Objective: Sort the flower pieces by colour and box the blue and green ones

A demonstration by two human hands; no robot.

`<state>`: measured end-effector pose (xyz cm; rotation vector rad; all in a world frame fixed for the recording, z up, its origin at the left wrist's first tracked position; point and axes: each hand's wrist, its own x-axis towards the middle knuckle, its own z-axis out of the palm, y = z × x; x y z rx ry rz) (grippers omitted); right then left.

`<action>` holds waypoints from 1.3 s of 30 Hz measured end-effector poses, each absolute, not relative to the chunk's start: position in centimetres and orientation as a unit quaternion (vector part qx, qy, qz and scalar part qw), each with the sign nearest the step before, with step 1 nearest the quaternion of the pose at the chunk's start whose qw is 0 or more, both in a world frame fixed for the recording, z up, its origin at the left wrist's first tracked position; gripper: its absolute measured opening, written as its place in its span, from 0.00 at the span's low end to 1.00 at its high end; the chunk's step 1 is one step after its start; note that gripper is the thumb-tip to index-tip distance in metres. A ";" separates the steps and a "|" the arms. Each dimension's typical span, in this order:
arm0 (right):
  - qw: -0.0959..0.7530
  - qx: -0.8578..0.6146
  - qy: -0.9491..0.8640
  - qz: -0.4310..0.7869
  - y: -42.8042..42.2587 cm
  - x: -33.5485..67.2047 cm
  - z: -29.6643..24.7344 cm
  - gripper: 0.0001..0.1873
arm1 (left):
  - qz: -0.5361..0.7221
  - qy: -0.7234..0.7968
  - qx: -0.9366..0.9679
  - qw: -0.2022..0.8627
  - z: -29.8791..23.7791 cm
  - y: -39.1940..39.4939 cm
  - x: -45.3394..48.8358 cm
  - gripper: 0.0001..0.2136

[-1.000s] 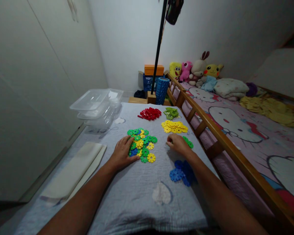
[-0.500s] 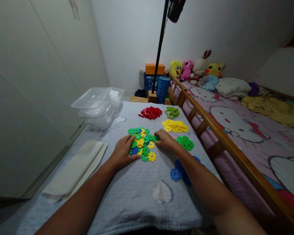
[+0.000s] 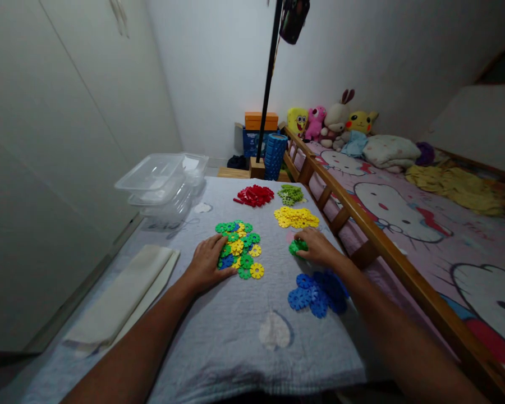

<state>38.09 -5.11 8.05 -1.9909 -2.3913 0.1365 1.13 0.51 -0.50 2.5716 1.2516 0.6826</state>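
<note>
A mixed pile of green, yellow and blue snowflake discs lies in the middle of the grey cloth. My left hand rests flat on that pile's left edge, fingers spread. My right hand lies over the green disc pile to the right, its fingers curled on green discs. Sorted piles sit around: blue discs near my right forearm, yellow discs, light green discs and red discs farther back.
Stacked clear plastic containers stand at the back left. A folded pale cloth lies left. A wooden bed rail runs along the right, with a bed and plush toys behind. A black pole rises at the back.
My right hand went to the mixed pile, then swung back right onto the green pile. My left hand has stayed on the mixed pile.
</note>
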 end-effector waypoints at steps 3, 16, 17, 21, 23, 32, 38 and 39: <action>-0.006 -0.645 -0.764 0.021 -5.7 37.2 7.3 0.19 | 0.231 0.425 0.870 0.101 -0.4 0.5 1.2 0.40; 0.048 -0.639 -0.766 0.052 -4.2 34.3 7.4 0.21 | 0.241 0.422 0.866 0.122 0.0 0.3 1.4 0.38; 0.059 -0.627 -0.774 0.063 -3.8 33.6 7.4 0.20 | 0.242 0.422 0.865 0.124 0.0 0.3 1.4 0.38; 0.103 -0.585 -0.797 0.111 -2.0 30.7 7.0 0.17 | 0.248 0.420 0.864 0.128 0.2 0.2 1.5 0.36; 0.118 -0.581 -0.796 0.123 -0.9 29.5 6.4 0.18 | 0.247 0.420 0.864 0.128 0.4 0.1 1.5 0.36; 0.089 -0.581 -0.798 0.137 2.3 27.8 4.8 0.20 | 0.242 0.434 0.859 0.120 0.5 0.0 1.5 0.36; 0.126 -0.596 -0.780 0.142 1.9 28.4 5.1 0.15 | 0.244 0.431 0.861 0.116 0.4 0.1 1.6 0.37; 0.138 -0.598 -0.776 0.142 1.7 28.7 5.3 0.15 | 0.243 0.431 0.861 0.116 0.3 0.2 1.6 0.37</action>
